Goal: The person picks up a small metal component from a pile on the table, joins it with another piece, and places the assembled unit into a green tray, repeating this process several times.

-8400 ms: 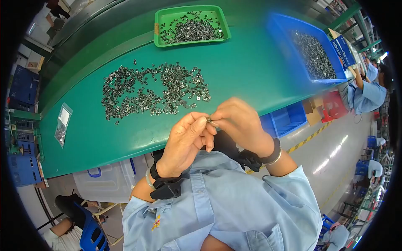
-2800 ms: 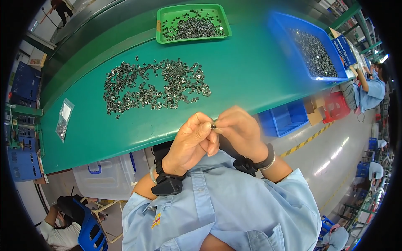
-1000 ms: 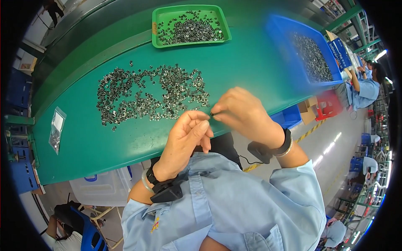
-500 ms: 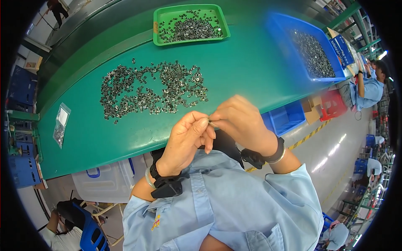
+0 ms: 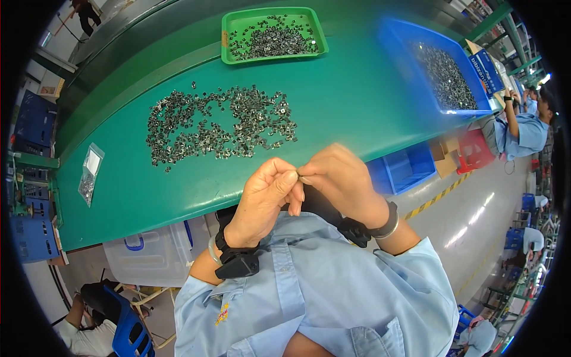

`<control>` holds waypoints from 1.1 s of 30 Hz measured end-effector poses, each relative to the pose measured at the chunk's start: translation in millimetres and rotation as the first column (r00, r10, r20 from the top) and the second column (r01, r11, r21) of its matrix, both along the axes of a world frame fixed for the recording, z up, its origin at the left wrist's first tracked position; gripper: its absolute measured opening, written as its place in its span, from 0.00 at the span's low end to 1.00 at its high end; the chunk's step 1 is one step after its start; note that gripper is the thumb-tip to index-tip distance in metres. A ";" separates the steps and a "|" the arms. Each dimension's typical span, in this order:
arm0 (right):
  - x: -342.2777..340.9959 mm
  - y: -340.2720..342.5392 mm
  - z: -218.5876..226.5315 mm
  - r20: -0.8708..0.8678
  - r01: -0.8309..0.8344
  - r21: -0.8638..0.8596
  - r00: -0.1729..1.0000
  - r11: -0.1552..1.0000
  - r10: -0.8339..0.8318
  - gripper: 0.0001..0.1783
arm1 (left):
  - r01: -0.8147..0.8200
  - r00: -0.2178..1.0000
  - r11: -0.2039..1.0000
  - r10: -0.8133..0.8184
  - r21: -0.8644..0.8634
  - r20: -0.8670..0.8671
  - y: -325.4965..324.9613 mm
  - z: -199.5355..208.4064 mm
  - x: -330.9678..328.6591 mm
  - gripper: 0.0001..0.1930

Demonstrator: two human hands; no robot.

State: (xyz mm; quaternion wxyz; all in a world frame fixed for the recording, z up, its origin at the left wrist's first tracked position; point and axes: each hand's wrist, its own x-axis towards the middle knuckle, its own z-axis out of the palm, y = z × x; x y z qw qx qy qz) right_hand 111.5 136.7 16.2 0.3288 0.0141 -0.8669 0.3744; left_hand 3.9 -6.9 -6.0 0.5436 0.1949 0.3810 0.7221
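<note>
My left hand [image 5: 264, 199] and my right hand [image 5: 345, 181] meet fingertip to fingertip just off the near edge of the green table. Both are closed in a pinch around a tiny dark piece, mostly covered by the fingers, so its exact shape cannot be made out. Beyond the hands, a loose spread of small shiny metal parts [image 5: 250, 122] lies on the green tabletop [image 5: 339, 101]. At the far side stands a green tray [image 5: 324, 46] with a heap of similar small parts in it.
At the right of the table stands a blue bin [image 5: 410, 74] full of small metal parts. A clear plastic bag [image 5: 90, 172] lies at the left. Below the table are a lidded clear box [image 5: 148, 262] and an open blue crate [image 5: 407, 172]. A co-worker [image 5: 523, 131] sits at the right.
My right wrist has dropped and drawn slightly inward, while the fingertips stay together. The dark piece between them shows less now. The table's contents appear shifted slightly rightward with the view.
</note>
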 end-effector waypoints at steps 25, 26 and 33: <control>8.7 -9.1 -15.6 -0.034 -0.043 -0.230 0.999 0.972 0.036 0.10 | 0.047 0.986 0.994 -0.063 0.103 0.155 -0.1 -4.4 10.0 0.08; 8.4 -9.1 -15.4 -0.030 -0.044 -0.221 0.999 0.974 0.038 0.10 | 0.039 0.981 0.993 -0.059 0.111 0.183 0.5 -6.0 10.7 0.08; 4.5 -8.4 -17.1 -0.023 -0.067 -0.232 0.998 0.971 0.063 0.09 | 0.063 0.976 0.992 -0.085 0.113 0.202 2.6 -8.0 4.0 0.09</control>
